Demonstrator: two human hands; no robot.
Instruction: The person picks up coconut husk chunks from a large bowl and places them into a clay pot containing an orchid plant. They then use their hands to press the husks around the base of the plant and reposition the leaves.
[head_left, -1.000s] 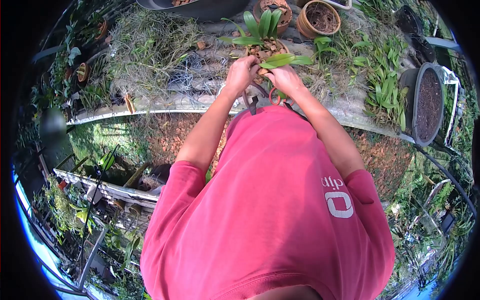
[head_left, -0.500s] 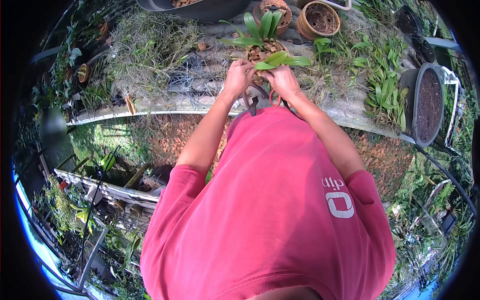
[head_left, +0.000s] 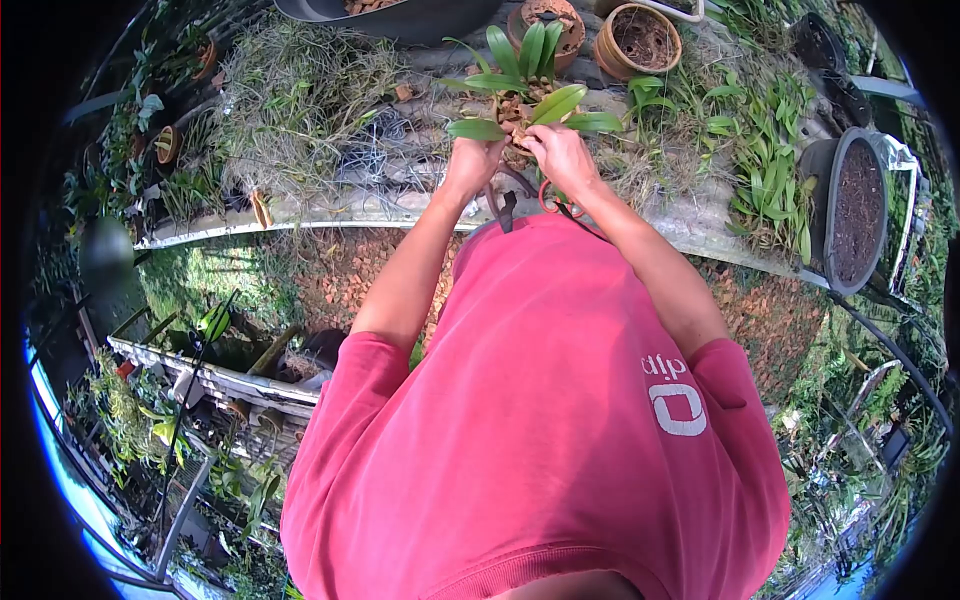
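Observation:
A leafy green plant, orchid-like, stands among reddish-brown chunks in front of me. My left hand is at its near left side, fingers curled and partly hidden under a broad leaf. What those fingers press on does not show. On the near right side, my right hand has thumb and fingers drawn together at the chunks, beneath another leaf. Any small thing in that pinch is too small to make out. Just below the hands lie a dark-handled tool and a red loop handle.
Two clay pots, one round and one behind the plant, stand at the back, near a dark basin. Dry grassy plants lie left, leafy plants right. A large soil-filled pot stands far right.
My left hand has shifted slightly down, and a leaf now spreads left above it. The leaf near my right hand has lifted, and its fingers have moved onto the chunks.

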